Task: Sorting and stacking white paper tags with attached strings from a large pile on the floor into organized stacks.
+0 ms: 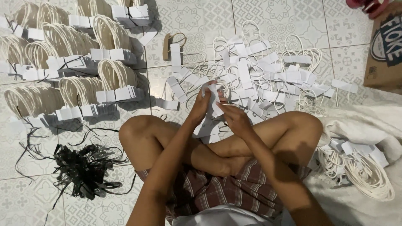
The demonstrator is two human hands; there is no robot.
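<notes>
Both hands, left hand [200, 104] and right hand [235, 119], gripped a white paper strip [214, 100] standing nearly upright, just before the loose handle pile [268, 75]

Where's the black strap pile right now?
In the head view, the black strap pile lies on the tiled floor at lower left, beside the person's left knee and just below the rows of bundled white cord handles.

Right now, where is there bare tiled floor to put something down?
Bare patterned tile floor shows at the top, between the tied bundles of white cord handles and the loose heap of white paper-tabbed handles. Another patch lies lower left, below the black plastic strips. In front of the knees is crowded.
</notes>
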